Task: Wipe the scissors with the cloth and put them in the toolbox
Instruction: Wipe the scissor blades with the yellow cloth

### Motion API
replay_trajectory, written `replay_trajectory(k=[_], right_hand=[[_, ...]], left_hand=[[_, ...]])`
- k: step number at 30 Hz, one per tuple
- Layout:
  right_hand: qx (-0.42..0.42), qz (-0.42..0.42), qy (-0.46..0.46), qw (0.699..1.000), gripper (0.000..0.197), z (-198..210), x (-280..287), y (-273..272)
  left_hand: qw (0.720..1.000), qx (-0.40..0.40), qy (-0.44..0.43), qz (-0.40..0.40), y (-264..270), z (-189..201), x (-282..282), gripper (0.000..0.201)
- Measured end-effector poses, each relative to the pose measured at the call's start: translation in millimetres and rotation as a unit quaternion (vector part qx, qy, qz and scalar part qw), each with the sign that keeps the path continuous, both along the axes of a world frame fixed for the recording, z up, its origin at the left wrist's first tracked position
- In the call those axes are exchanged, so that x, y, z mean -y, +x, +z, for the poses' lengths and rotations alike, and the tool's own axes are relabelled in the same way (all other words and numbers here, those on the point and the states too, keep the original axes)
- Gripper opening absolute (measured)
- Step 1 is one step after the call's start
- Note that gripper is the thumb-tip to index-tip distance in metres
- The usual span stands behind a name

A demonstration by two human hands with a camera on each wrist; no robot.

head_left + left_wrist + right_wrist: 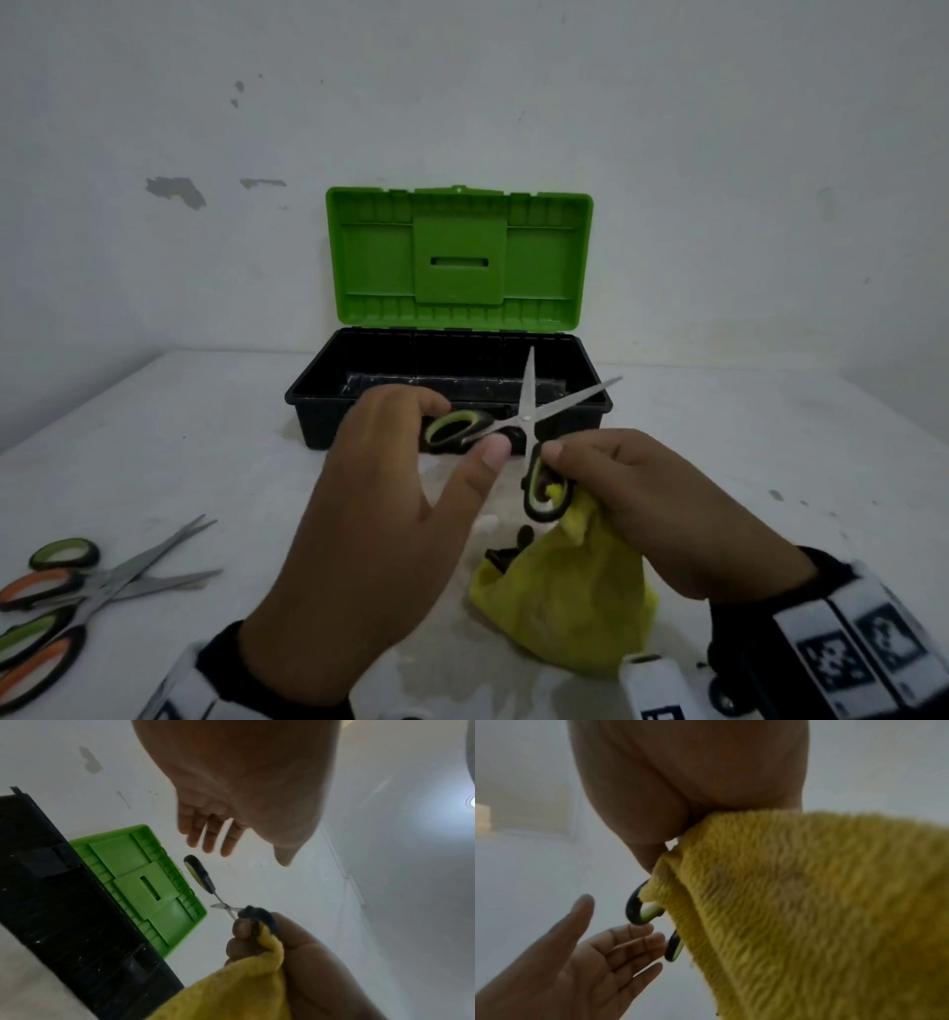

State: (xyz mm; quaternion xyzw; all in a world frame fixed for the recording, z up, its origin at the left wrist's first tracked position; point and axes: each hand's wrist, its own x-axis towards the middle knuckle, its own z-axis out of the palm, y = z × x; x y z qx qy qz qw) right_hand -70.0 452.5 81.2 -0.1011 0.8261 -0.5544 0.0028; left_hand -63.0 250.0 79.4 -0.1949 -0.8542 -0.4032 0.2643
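Note:
A pair of black-and-green scissors hangs spread wide in front of the open toolbox, whose green lid stands upright. My right hand pinches the lower handle together with the yellow cloth, which hangs down to the table. My left hand is beside the other handle, its fingers straight and spread. In the left wrist view that handle sits apart from the fingers. The right wrist view shows the cloth draped over both handle loops.
Several more scissors, with green and orange handles, lie in a pile at the table's near left. A small dark object sits on the table behind the cloth. The toolbox base looks dark inside; the white wall is right behind it.

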Motion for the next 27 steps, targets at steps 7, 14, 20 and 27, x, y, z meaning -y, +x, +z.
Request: replay_trajectory(k=[7, 14, 20, 27], right_hand=[[-0.073, 0.106, 0.145, 0.981, 0.038, 3.0, -2.4, 6.9], [-0.078, 0.12, 0.156, 0.977, 0.031, 3.6, -9.2, 7.9], [-0.029, -0.033, 0.073, 0.996, 0.017, -3.1, -24.6, -0.1], [-0.177, -0.114, -0.013, 0.977, 0.015, 10.3, -16.5, 9.5]], left_hand=[[0.983, 0.182, -0.004, -0.014, -5.3, -4.1, -4.3, 0.045], [0.984, 0.17, 0.022, -0.044, -4.2, 0.3, -2.3, 0.033], [0.988, 0.14, 0.057, 0.0, -5.2, -1.1, -5.6, 0.038], [0.991, 0.12, 0.048, 0.032, -10.3, -7.4, -13.6, 0.04]])
